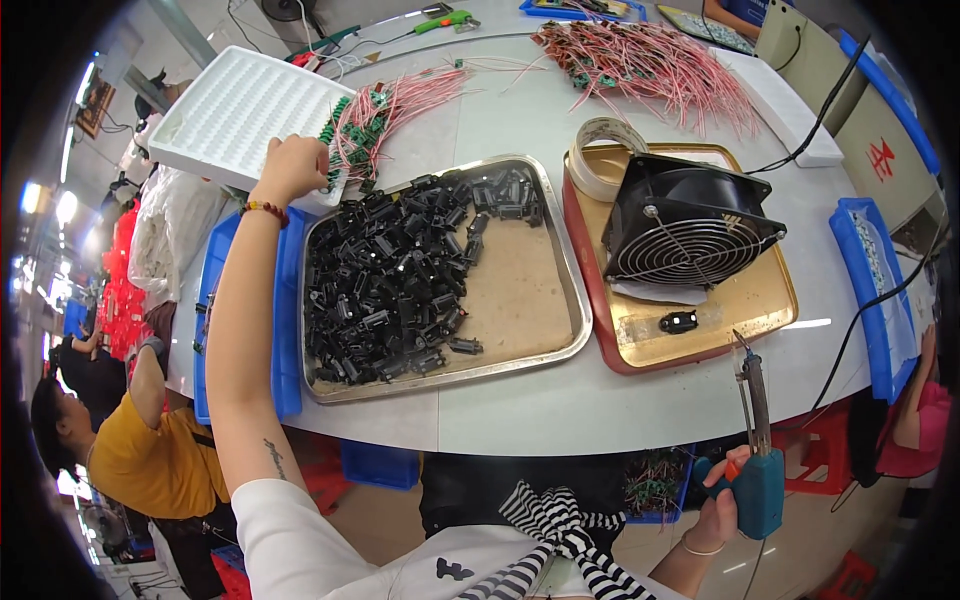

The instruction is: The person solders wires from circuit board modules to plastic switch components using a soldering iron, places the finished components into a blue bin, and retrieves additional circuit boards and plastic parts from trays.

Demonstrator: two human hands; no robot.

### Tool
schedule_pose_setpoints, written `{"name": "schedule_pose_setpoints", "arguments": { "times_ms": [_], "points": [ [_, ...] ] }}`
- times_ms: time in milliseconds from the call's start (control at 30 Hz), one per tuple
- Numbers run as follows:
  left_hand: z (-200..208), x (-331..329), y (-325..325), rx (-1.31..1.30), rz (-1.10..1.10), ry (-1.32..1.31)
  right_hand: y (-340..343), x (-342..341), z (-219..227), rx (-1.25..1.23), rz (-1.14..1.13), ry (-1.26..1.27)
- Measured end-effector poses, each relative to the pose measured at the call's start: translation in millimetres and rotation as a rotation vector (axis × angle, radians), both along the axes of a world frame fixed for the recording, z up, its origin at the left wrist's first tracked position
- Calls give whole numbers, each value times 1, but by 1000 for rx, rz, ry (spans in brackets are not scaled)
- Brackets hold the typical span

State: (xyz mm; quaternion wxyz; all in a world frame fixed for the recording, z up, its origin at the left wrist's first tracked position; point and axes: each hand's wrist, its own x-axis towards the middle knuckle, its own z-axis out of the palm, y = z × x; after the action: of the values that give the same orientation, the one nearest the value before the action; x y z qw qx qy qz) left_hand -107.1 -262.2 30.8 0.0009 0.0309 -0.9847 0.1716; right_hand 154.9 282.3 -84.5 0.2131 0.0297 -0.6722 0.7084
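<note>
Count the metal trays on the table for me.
2. A silver tray of small black parts sits in front of the person; a gold tray to its right carries the black fan. None seems hidden.

The steel tray [575,300] is shiny metal, and the small parts [385,285] in it are black plastic, partly glossy. The white tray [225,110] under the left hand [292,165] looks like matt foam or plastic with a dimpled surface, and the wires [400,105] beside it have smooth pink plastic coats. The right hand [722,500] holds a soldering iron [758,470] with a blue plastic grip and a metal tip; the bench [560,405] is smooth, pale and slightly glossy.
</note>
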Motion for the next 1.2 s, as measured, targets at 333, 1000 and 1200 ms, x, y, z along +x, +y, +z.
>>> {"name": "schedule_pose_setpoints", "arguments": {
  "times_ms": [333, 1000, 1200],
  "points": [
    [-24, 4, -34, -11, -94, 209, 0, -8, 0, -30, 23, 11],
    [-39, 5, -46, -84, -211, 320, 0, -1, -1, -7, -6, -4],
    [-22, 2, -52, 524, -254, 433, 1, -1, 1, -27, 6, 42]
  ]
}}
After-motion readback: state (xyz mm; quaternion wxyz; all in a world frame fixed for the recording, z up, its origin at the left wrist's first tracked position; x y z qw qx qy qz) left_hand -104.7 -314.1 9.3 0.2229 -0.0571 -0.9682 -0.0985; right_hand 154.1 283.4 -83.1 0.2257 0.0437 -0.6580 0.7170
